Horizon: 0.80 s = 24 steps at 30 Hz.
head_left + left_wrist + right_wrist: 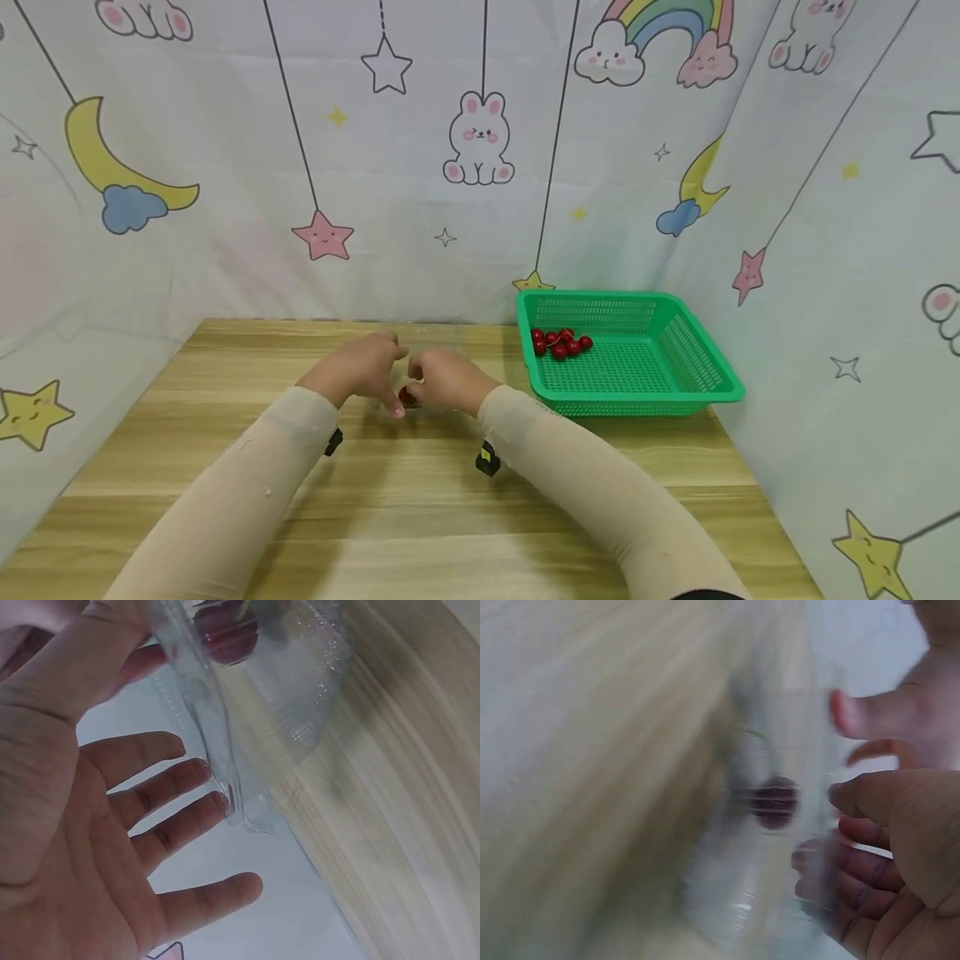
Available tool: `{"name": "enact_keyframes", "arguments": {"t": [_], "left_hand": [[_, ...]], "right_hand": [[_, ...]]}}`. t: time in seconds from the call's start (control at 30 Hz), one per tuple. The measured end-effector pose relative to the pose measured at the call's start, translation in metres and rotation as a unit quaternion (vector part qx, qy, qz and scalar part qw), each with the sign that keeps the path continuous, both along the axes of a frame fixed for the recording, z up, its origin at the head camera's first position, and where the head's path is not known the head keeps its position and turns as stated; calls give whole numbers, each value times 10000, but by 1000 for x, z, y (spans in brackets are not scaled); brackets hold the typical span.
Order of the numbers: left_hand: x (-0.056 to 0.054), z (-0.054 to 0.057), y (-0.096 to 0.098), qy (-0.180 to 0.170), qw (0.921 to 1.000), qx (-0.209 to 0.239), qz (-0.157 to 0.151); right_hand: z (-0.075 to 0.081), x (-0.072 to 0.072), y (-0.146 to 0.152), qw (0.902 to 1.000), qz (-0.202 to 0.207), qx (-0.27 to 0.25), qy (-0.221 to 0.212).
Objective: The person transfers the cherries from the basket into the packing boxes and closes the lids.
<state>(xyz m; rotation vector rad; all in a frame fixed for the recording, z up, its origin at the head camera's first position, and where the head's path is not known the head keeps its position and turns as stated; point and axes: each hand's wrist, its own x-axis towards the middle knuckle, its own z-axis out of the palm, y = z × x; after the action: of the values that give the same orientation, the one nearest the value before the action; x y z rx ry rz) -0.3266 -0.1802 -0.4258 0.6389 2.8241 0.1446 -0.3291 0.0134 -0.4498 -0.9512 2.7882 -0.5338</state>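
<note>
A clear plastic box [296, 694] with a thin rim stands on the table between the two hands. Through its wall shows one dark red cherry [775, 802] with a green stem. My left hand [358, 367] is at the box's left side, its fingers spread and fairly straight, and in the left wrist view some fingertips touch the plastic edge. From the right, my right hand [452, 381] pinches the box's edge with curled fingers, the thumb on one side and fingertips behind the clear plastic. The right wrist view is blurred.
At the back right of the wooden table [420, 517] is a green plastic basket [637, 396] holding several red cherries [560, 343] in its left corner. A patterned cloth [420, 167] hangs behind the table and along its sides.
</note>
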Motion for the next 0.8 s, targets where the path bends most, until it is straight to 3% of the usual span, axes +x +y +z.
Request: {"name": "enact_keyframes", "arguments": {"t": [0.23,0.37,0.47,0.6,0.8], "left_hand": [[0,0,2,-63,9999,-24,135],[-1,0,4,-58,9998,-40,190],[-1,1,5,-95,9997,-13,209],[1,5,6,-108,9998,28,180],[2,5,7,-48,9999,38,125]], "right_hand": [[45,-5,25,9994,-259,-42,-236],[76,-14,54,9976,-649,153,-188],[90,-26,81,9946,-1001,143,-253],[97,-46,116,9902,-1352,23,-349],[92,-69,167,9839,-1711,71,-517]]}}
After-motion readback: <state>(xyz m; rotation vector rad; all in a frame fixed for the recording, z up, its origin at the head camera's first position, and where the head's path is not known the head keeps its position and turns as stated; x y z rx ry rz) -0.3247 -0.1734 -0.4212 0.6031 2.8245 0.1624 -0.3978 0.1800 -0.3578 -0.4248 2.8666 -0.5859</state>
